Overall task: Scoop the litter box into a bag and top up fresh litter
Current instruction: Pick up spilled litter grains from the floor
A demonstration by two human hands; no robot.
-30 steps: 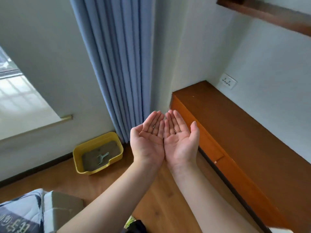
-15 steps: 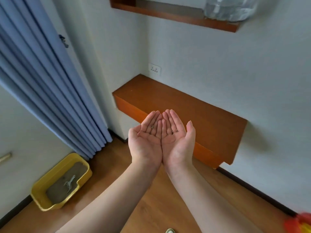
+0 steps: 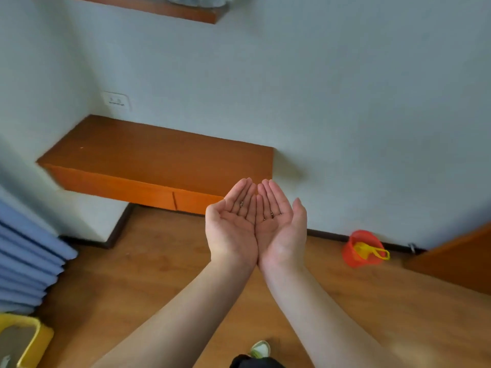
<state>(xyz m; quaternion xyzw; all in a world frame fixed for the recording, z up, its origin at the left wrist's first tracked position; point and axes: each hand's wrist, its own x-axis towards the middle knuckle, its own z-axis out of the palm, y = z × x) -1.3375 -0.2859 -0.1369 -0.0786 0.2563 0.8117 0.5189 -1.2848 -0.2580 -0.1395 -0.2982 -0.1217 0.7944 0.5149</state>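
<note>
Both hands are up in front of the camera, palms up, pressed together along the little-finger edges to form one cup. Left hand [image 3: 233,224] has fingers straight and together, thumb out to the side. Right hand [image 3: 279,224] is the same, mirrored. Neither grips anything; the fingers are flat, only slightly dished.

I see a few small dark grains [image 3: 271,214] lying loose in the cup: one on the left fingers, a few at the base of the right fingers. Too small to say what they are.

The litter box [image 3: 39,338], yellow, sits on the floor at the bottom-left corner of the view, mostly cut off by the frame edge. It has a grey fill inside. Well apart from the hands, down and to the left.

A red bucket [image 3: 357,248] lies tilted on the floor by the wall, to the right of the hands, with something yellow [image 3: 372,252] in its mouth; I cannot tell what that is.

A wooden shelf [image 3: 159,158] is fixed to the wall behind the hands, with a wall socket [image 3: 116,100] above its left end. A blue curtain [image 3: 24,264] hangs at the left edge. Wood floor [image 3: 148,282] underneath. Frame is a bit motion-blurred.
</note>
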